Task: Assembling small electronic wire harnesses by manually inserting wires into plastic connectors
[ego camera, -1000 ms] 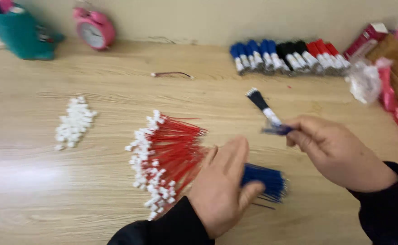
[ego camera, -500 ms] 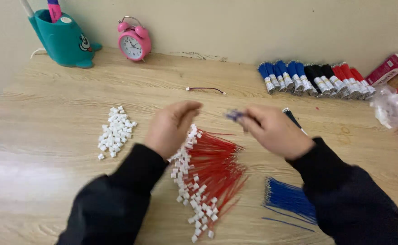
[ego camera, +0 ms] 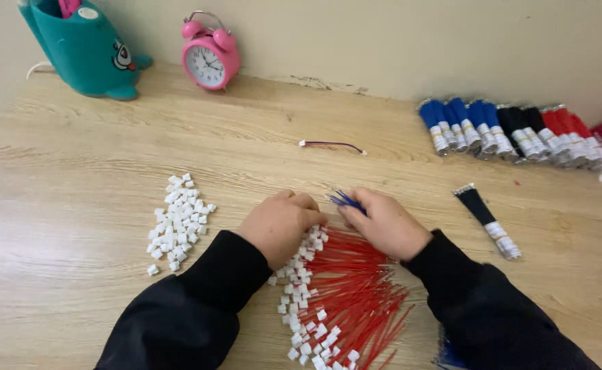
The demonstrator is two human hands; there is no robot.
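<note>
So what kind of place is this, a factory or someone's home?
Probably a home desk used for small wire assembly piecework, not a factory line. The light wooden table holds a fan of red wires with white plugs, a heap of loose white plastic connectors, and a pink twin-bell alarm clock.

Hands (ego camera: 335, 223) over red wires (ego camera: 356, 288)

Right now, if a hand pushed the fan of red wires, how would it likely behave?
The red wires look thin and loose, so they would probably scatter, not slide together. Their white connector ends seem light. Lying flat, they should hardly roll.
</note>
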